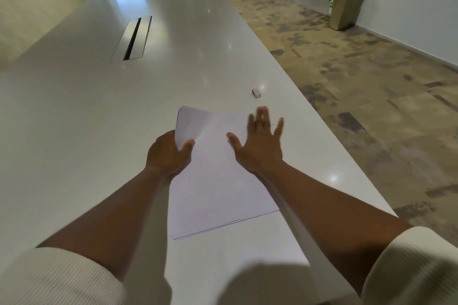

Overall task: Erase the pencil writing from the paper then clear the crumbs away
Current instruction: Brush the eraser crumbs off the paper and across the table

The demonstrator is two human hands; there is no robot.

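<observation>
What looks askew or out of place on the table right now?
The paper stack lies skewed to the table edge, its sheets fanned unevenly, its far left corner lifted by the left hand. The right hand is motion-blurred. The eraser lies apart, untouched.

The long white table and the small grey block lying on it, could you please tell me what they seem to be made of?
The long white table looks like glossy laminate or polished stone: its smooth top mirrors ceiling lights as bright spots, though which one is unclear. The small grey block looks like a matte rubber eraser, dull and without glare, but it is too small to be sure.
</observation>
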